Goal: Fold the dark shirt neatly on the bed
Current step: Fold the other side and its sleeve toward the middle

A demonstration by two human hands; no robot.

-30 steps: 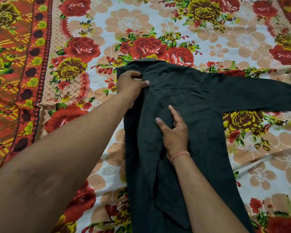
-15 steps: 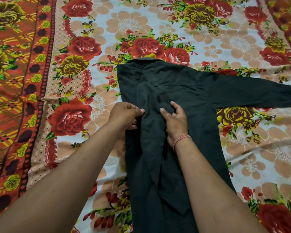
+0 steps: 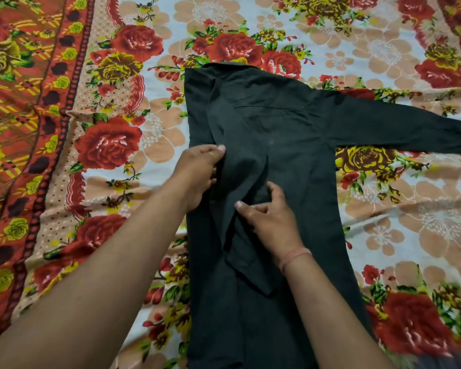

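The dark shirt (image 3: 272,198) is lying back-up on the bed (image 3: 423,235), its hem running off the near edge of the view and its collar pointing toward the far edge. Nearest the camera, both forearms are reaching in over the lower body of the garment. The right hand (image 3: 270,222) is resting on the middle of the shirt, wrist carrying a thin pink band (image 3: 294,255), thumb and forefinger drawn together and apparently pinching the edge of the folded-in left sleeve (image 3: 248,235). Just beyond it, the left hand (image 3: 197,174) is sitting at the shirt's left fold line, fingers curled and pressing the cloth down; whether it is gripping fabric cannot be told. Farther on, the left side panel is already lying turned inward, and its sleeve is running down the back. The right sleeve (image 3: 399,126) is lying spread out flat toward the right edge of the bed, unfolded. Judged progress: roughly one third; right side, sleeve and lengthwise folds are remaining.
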